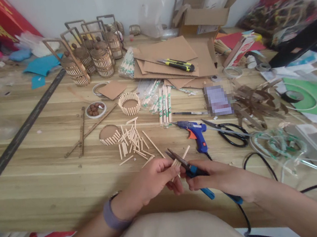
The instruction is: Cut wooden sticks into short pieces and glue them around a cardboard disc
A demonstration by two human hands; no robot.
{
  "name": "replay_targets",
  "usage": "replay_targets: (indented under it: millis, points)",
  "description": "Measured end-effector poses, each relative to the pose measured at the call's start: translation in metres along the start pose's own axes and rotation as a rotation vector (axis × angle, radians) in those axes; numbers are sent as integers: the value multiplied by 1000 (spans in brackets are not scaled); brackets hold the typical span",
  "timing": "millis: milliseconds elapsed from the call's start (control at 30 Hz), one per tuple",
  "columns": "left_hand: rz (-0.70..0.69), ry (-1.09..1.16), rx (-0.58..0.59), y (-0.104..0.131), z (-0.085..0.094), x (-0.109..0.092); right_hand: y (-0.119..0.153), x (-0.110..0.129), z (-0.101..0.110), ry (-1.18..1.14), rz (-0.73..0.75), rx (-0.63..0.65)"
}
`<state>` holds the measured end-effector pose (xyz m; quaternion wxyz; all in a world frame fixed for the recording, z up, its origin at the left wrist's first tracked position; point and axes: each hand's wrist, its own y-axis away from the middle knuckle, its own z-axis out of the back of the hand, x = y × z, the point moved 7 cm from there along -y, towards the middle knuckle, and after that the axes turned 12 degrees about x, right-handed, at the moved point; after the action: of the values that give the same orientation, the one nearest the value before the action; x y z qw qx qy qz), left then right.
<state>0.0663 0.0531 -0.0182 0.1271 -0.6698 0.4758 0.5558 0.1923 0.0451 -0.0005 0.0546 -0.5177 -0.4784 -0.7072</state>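
Blades beside fingertips

Loose short sticks (133, 140) lie just beyond the left fingers. The left hand (151, 179) pinches longer wooden sticks (185, 153), thumb against fingers — a loose grip could let them twist. Cutters (195, 170) cross them beside those fingertips; a slip might nick skin. Beyond the right fingers, a glue gun (198, 134), if hot, could burn. The right hand (218, 177) clamps the cutters' handles — oversqueezing might fling offcuts.

Head camera: worn on the person's head, above and behind the left grip (152, 177) and right grip (213, 180), facing forward and down
Beige cloth-covered torso (177, 235): closest to the lens, below the grips
Light wood-grained surface (68, 196): seen obliquely from above, around and beyond the grips
Pale wall (68, 4): farthest, past the grips, along the top edge
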Motion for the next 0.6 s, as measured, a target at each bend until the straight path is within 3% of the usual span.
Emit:
replay_targets:
  millis: [333,600]
  points:
    - [12,-33,-6,2,0,-2,-4,-4,-4,-57,24,52]
    - [14,-80,-7,2,-1,-5,-8,-2,-6,92,46,18]
